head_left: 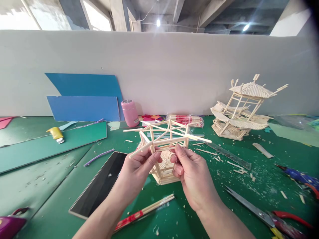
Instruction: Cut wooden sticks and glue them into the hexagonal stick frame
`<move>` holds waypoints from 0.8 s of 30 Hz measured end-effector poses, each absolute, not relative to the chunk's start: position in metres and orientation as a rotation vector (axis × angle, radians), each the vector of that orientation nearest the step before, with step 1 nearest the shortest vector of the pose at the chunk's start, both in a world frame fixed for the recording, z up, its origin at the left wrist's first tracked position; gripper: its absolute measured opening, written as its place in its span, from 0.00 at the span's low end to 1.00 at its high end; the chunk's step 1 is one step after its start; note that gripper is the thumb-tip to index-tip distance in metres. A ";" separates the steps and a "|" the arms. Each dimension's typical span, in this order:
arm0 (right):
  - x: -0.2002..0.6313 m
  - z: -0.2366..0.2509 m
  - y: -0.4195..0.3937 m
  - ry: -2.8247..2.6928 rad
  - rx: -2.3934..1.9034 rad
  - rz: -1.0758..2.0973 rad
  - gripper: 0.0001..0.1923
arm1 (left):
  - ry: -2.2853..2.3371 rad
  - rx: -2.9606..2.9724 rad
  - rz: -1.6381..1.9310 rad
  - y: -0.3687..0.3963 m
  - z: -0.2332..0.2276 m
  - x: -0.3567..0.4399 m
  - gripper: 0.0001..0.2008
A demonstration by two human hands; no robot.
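A small open pavilion frame of wooden sticks [159, 177] stands on the green tabletop in front of me, with beams jutting out around its top. At its near side my left hand [141, 166] is closed, thumb and forefinger pinching one end of a thin wooden stick [166, 148]. My right hand [193, 166] pinches the other end of that stick, its remaining fingers curled in. The stick lies level, just below the frame's front top beam; whether it touches the posts is hidden by my fingers. A thin pale strand hangs by my right fingertips.
A taller stick pagoda [243, 118] stands back right. Scissors [249, 200], pliers [299, 176] and a clear ruler [230, 156] lie to the right. To the left are a dark tablet [99, 182] and a yellow glue bottle [56, 133]. A packet of sticks [144, 212] lies in front.
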State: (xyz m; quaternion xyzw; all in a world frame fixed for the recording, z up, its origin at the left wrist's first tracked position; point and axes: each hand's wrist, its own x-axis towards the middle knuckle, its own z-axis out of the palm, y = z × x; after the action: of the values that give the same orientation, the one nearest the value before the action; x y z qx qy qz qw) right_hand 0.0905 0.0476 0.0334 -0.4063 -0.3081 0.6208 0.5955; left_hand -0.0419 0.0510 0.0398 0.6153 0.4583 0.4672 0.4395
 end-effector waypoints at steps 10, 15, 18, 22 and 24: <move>0.091 0.034 0.050 -0.717 -0.957 1.428 0.10 | 1.124 1.551 1.163 0.050 0.041 -0.041 0.10; 0.092 0.032 0.049 -0.720 -0.950 1.436 0.09 | 1.122 1.550 1.173 0.051 0.039 -0.042 0.11; 0.092 0.031 0.048 -0.725 -0.965 1.427 0.10 | 1.131 1.555 1.160 0.051 0.039 -0.042 0.11; 0.092 0.032 0.047 -0.741 -0.962 1.431 0.11 | 1.123 1.565 1.147 0.050 0.038 -0.043 0.11; 0.093 0.032 0.045 -0.748 -0.963 1.437 0.12 | 1.133 1.572 1.148 0.048 0.035 -0.044 0.10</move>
State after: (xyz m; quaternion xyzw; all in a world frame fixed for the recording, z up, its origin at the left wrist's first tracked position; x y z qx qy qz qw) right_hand 0.0925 0.0450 0.0316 -0.4133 -0.3210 0.6168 0.5880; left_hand -0.0442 0.0483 0.0352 0.6299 0.4543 0.4601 0.4302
